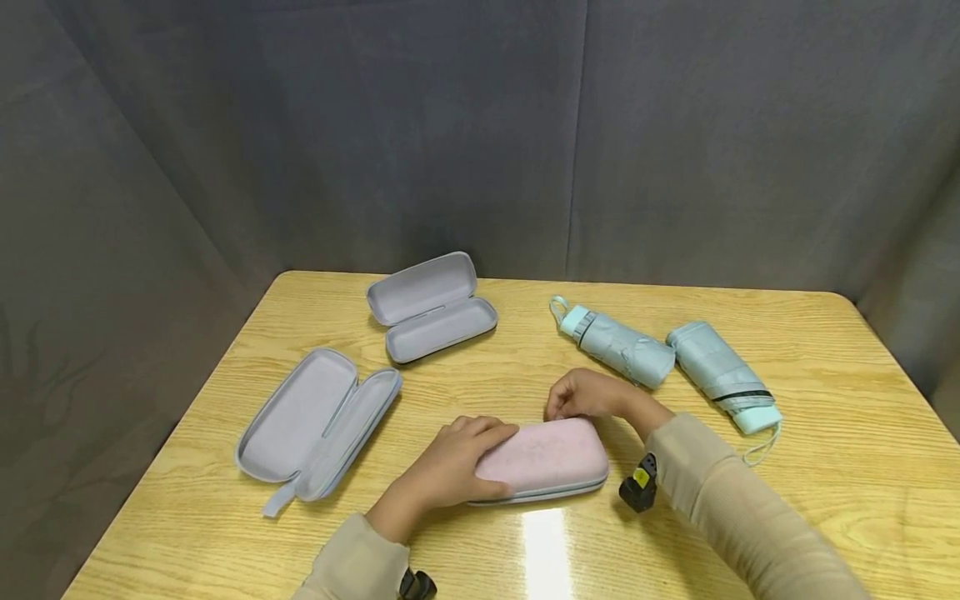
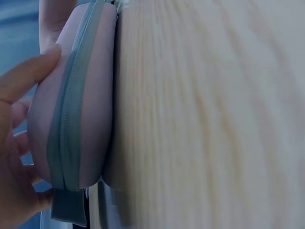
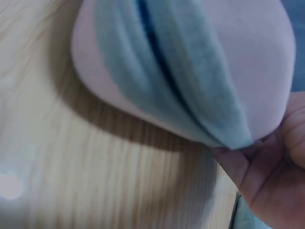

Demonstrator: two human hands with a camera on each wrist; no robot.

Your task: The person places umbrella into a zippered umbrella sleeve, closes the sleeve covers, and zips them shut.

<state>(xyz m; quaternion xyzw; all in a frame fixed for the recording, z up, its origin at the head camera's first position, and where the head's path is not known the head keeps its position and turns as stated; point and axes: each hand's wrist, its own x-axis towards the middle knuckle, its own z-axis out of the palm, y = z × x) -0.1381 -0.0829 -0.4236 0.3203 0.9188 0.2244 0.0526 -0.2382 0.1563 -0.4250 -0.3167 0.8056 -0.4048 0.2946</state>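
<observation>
A pink zip-up hard case (image 1: 543,457) with a grey-green zipper band lies lengthwise near the front middle of the table. My left hand (image 1: 461,462) grips its left end, fingers over the top and thumb on the near side. In the left wrist view a fabric tab (image 2: 69,207) hangs from that end of the case. At the far edge, toward the right, my right hand (image 1: 588,396) has its fingers curled and pinches at the zipper seam; its fingertips are mostly hidden. A dark line runs along the zipper band (image 3: 190,71) in the right wrist view.
A grey zip case (image 1: 292,417) lies spread open at left, and a grey hinged case (image 1: 431,312) stands open behind it. Two folded light-blue umbrellas, one (image 1: 626,350) nearer the middle and another (image 1: 716,367) beside it, lie at right. Grey cloth (image 1: 450,142) hangs behind the table.
</observation>
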